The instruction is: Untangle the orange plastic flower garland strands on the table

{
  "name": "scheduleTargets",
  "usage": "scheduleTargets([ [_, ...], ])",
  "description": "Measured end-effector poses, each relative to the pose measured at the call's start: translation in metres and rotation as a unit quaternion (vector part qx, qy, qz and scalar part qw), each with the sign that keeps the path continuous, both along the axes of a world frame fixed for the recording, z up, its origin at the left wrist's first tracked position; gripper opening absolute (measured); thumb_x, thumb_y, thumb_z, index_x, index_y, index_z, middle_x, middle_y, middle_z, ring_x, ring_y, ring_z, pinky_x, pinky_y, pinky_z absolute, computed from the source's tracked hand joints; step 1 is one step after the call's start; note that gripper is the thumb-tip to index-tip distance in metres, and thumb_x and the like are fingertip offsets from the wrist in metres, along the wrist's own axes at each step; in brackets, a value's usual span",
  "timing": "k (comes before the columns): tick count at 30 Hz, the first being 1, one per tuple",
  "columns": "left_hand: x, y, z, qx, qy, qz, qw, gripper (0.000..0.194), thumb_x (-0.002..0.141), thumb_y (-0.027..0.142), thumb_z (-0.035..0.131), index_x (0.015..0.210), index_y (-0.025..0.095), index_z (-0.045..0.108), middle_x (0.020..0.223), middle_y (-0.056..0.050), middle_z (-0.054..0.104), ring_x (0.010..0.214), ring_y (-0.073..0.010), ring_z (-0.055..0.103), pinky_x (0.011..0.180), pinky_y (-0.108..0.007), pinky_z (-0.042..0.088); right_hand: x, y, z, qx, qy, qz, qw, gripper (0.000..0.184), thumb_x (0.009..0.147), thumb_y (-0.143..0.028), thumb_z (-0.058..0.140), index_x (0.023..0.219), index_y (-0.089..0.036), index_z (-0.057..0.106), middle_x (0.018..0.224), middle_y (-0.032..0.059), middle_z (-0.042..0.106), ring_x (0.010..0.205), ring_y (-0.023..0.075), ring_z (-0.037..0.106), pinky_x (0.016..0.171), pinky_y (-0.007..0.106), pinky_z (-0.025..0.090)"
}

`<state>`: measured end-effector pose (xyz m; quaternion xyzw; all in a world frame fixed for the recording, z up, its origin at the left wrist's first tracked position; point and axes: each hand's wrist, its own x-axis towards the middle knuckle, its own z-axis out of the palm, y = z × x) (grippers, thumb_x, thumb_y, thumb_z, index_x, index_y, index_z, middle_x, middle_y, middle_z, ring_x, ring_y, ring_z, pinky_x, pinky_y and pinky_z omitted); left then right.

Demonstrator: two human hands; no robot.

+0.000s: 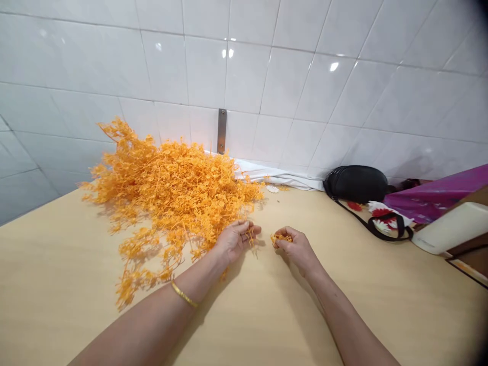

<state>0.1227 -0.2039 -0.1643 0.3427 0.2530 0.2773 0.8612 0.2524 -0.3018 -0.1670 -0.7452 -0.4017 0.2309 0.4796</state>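
Note:
A big heap of orange artificial foliage sprigs point(171, 188) lies on the table, left of centre. At its lower right edge is my left hand point(234, 241), thumb against the fingers, with a thin orange sprig point(250, 238) pinched in it. My right hand point(299, 250) is a short way to the right, closed round a small bunch of orange sprig pieces point(281, 238). The two hands are apart, just above the tabletop. A gold bangle point(183, 295) circles my left wrist.
A pale wooden table point(366, 300) meets a white tiled wall point(251, 66). Toward the right are a black bag point(356, 183) with a strap, red and white artificial flowers point(385, 216), purple cloth point(442, 190) and a cream-coloured object point(452, 229). White cloth point(278, 175) lies along the wall.

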Motion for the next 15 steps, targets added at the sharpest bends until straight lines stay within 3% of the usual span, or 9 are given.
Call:
scheduleTargets([
  [2,0.001,-0.009,0.001,0.022,0.006,-0.022,1.0,0.003,0.075,0.011,0.049,0.072,0.012,0.049,0.068,-0.009,0.063,0.06,-0.0145,0.06,0.058,-0.027,0.047,0.007,-0.001,0.002,-0.058,-0.117,-0.045,0.99,0.015,0.063,-0.019,0.042,0.071,-0.018,0.053,0.065,0.0012,0.057,0.06,0.0139,0.051,0.053,0.024,0.036],
  [5,0.002,-0.02,0.001,0.06,0.023,-0.036,0.997,0.008,0.073,0.009,0.051,0.08,0.012,0.05,0.062,-0.009,0.062,0.062,-0.0153,0.06,0.059,-0.025,0.045,0.021,-0.007,0.004,-0.139,-0.247,-0.099,0.954,0.017,0.063,-0.017,0.04,0.071,-0.02,0.055,0.069,0.0029,0.058,0.066,0.0164,0.051,0.055,0.025,0.034],
  [9,0.002,-0.03,0.002,0.071,0.055,-0.074,0.993,0.008,0.073,0.015,0.052,0.08,0.014,0.048,0.06,-0.007,0.061,0.057,-0.0152,0.059,0.058,-0.026,0.044,0.034,-0.016,0.002,-0.193,-0.292,-0.125,0.928,0.026,0.059,-0.014,0.044,0.08,-0.018,0.058,0.084,0.0092,0.057,0.077,0.0234,0.05,0.059,0.03,0.031],
  [12,0.001,-0.034,0.008,0.079,0.131,-0.122,0.981,0.011,0.075,0.025,0.049,0.074,0.016,0.045,0.059,-0.006,0.059,0.053,-0.0156,0.057,0.053,-0.027,0.042,0.035,-0.019,0.005,-0.203,-0.32,-0.131,0.916,0.038,0.059,-0.014,0.046,0.096,-0.02,0.056,0.098,0.0099,0.053,0.089,0.0256,0.047,0.065,0.032,0.03],
  [15,-0.004,-0.036,0.019,0.197,0.217,-0.139,0.946,0.019,0.076,0.031,0.045,0.064,0.016,0.043,0.056,-0.005,0.056,0.046,-0.0118,0.05,0.051,-0.024,0.037,0.032,-0.021,0.013,-0.19,-0.341,-0.142,0.91,0.033,0.066,-0.016,0.044,0.096,-0.022,0.056,0.101,0.0074,0.052,0.092,0.0232,0.045,0.068,0.032,0.029],
])
